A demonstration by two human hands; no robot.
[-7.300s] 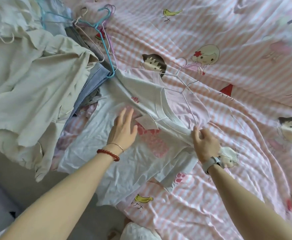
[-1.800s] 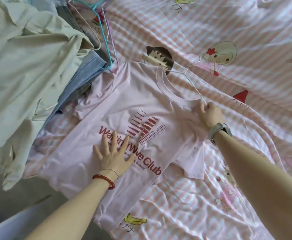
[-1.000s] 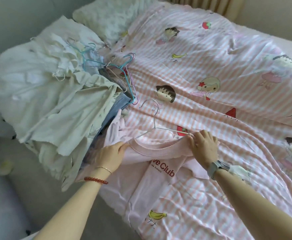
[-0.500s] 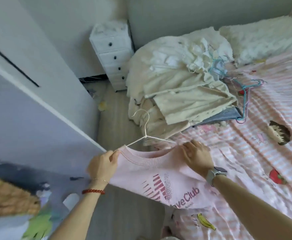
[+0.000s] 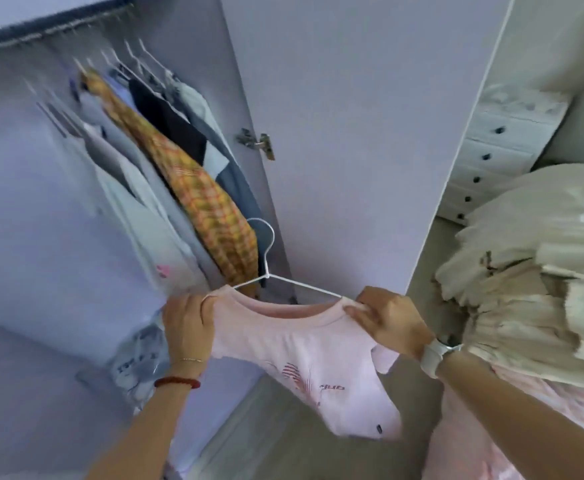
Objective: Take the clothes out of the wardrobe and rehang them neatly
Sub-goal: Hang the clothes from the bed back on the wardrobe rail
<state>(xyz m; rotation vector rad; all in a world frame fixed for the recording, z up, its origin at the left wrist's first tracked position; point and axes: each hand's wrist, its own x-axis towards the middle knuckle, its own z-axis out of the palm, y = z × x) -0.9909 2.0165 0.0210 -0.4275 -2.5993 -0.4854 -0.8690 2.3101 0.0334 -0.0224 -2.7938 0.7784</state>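
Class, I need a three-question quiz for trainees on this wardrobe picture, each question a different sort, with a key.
1. True or false: the pink T-shirt is already hanging on the wardrobe rail.
2. Multiple choice: where does each hand grip the shirt? A) the hem B) the shoulders C) the sleeves' ends
3. Fill in: the white hanger has its hook pointing ____.

Key
1. False: the left hand and the right hand hold it out in front of the open wardrobe.
2. B
3. Up, toward the checked orange garment on the rail.
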